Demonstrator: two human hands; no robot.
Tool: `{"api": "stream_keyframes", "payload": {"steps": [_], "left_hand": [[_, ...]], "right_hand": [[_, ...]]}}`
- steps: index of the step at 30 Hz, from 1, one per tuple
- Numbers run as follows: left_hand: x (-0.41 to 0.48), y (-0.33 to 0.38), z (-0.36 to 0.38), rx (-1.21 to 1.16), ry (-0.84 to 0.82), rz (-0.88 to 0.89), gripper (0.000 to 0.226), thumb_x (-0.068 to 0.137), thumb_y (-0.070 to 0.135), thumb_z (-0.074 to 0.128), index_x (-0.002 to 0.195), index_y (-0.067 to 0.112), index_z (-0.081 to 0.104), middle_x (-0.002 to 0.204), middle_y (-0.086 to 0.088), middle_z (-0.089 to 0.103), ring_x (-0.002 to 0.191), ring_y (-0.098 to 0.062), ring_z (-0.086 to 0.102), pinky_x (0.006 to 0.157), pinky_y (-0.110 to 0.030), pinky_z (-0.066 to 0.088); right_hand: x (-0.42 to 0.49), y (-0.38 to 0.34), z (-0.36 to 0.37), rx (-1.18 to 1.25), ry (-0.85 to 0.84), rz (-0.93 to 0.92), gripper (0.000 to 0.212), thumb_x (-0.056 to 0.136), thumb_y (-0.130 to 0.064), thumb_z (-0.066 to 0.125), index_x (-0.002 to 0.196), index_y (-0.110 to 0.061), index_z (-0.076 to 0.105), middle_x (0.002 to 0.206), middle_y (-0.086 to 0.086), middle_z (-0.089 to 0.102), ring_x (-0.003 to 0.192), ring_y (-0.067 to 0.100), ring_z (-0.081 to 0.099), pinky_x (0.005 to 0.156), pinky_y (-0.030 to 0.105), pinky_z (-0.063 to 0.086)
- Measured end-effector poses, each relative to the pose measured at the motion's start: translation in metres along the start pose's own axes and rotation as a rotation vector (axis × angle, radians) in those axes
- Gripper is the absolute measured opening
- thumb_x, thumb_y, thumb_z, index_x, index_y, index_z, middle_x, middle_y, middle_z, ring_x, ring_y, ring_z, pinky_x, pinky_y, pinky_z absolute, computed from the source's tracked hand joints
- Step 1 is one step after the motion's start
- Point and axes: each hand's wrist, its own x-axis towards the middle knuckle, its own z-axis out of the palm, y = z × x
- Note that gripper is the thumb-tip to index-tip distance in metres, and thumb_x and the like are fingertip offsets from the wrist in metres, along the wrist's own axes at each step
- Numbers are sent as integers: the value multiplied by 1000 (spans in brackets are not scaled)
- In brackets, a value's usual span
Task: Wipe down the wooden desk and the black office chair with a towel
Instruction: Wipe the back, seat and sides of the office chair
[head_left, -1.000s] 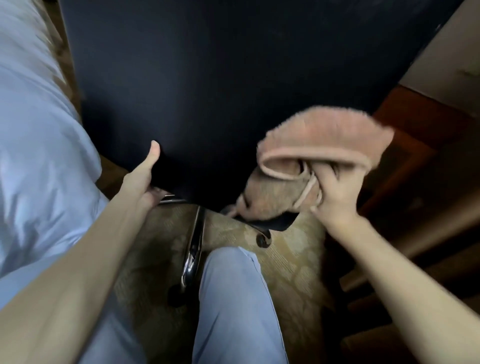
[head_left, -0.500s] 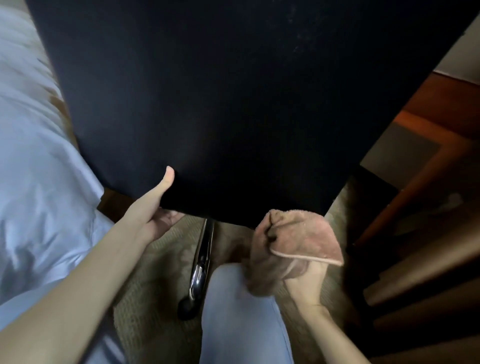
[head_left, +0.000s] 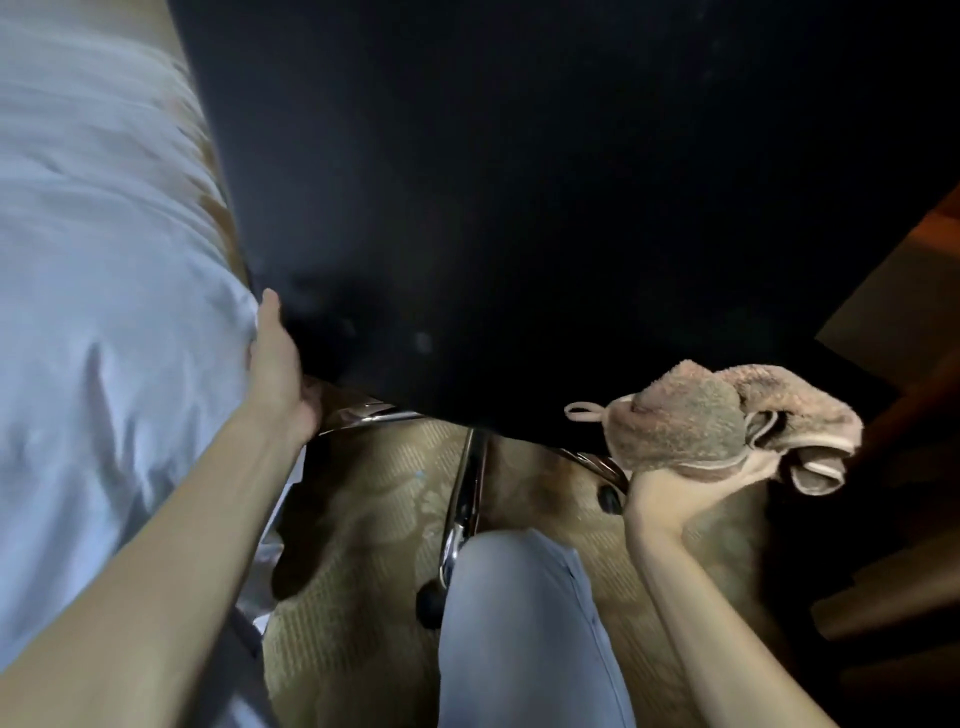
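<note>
Partly hidden, left hand (head_left: 278, 374) grips chair (head_left: 519, 208); right hand (head_left: 670, 493) holds bunched towel (head_left: 685, 431).

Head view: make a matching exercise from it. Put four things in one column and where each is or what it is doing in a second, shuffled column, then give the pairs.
Things
1. towel
2. left hand
3. chrome chair leg
4. white bedding

Place or state
a. grips the lower edge of the black chair
b. bunched in the right hand
c. fills the picture's left side
d. runs over the patterned carpet to a black caster

Pairs: 1-b, 2-a, 3-d, 4-c
</note>
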Motion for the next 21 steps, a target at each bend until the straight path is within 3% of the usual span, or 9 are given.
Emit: {"api": "stream_keyframes", "payload": {"steps": [3, 5, 6, 8, 10, 12, 14, 17, 21], "left_hand": [[7, -3, -1, 45, 55, 50, 59, 101, 67, 39, 140, 28, 62, 132, 3, 71, 121, -22, 67, 103, -46, 55], [6, -8, 5, 111, 46, 47, 65, 99, 70, 38, 143, 27, 60, 139, 3, 66, 127, -23, 63, 107, -45, 51], [0, -15, 11, 195, 106, 79, 66, 101, 68, 38, 147, 24, 55, 145, 2, 61, 135, -23, 57, 113, -41, 44], [-16, -31, 25, 364, 243, 198, 60, 107, 54, 42, 150, 13, 49, 151, -6, 54, 142, -26, 47, 115, -24, 30], [-35, -50, 38, 435, 201, 235, 59, 106, 48, 46, 145, 5, 50, 144, -15, 58, 134, -32, 53, 113, -32, 38], [-51, -64, 48, 444, 148, 196, 54, 105, 41, 51, 146, 6, 49, 138, -10, 57, 131, -29, 53, 113, -42, 41], [-68, -68, 56, 445, 72, 140, 46, 105, 32, 54, 145, 10, 48, 134, -3, 54, 130, -23, 50, 112, -39, 39], [-92, -74, 69, 433, -115, 93, 49, 106, 19, 53, 152, 12, 39, 150, -9, 47, 142, -26, 43, 121, -46, 34], [-91, -97, 71, 564, -254, 17, 50, 107, -2, 41, 154, -8, 27, 168, -23, 16, 158, -30, 13, 125, -34, 13]], "right_hand": [[25, -9, 10, 41, -7, 113, 72, 97, 11, 56, 151, -20, 19, 162, 13, 26, 136, 27, 43, 121, 42, 34], [57, -9, 10, 111, -121, 147, 80, 82, 13, 71, 146, -7, 27, 152, 19, 37, 120, 24, 51, 107, 40, 49], [74, -13, 12, 164, -186, 242, 65, 82, 11, 72, 137, -4, 38, 137, 21, 48, 102, 17, 56, 89, 30, 55], [103, -30, 22, 251, -198, 452, 12, 96, 1, 57, 95, -11, 60, 82, 14, 57, 54, 6, 41, 49, 19, 32], [111, -39, 33, 102, -185, 406, 36, 98, -4, 41, 64, -14, 48, 41, 1, 42, 30, 10, 30, 39, 16, 21], [88, -57, 52, 80, -141, 350, 25, 88, 1, 37, 70, -13, 46, 36, 1, 43, 26, 16, 37, 35, 17, 31], [53, -61, 72, 155, -134, 312, 18, 87, -1, 41, 80, -15, 50, 46, 7, 48, 34, 18, 41, 41, 21, 34], [12, -62, 91, 226, -175, 288, 6, 83, -9, 53, 87, -14, 53, 65, 13, 48, 52, 18, 43, 53, 26, 33], [-37, -66, 76, 187, -404, 147, 22, 75, -28, 64, 92, -16, 54, 69, 7, 49, 64, 17, 43, 58, 32, 35]]}}
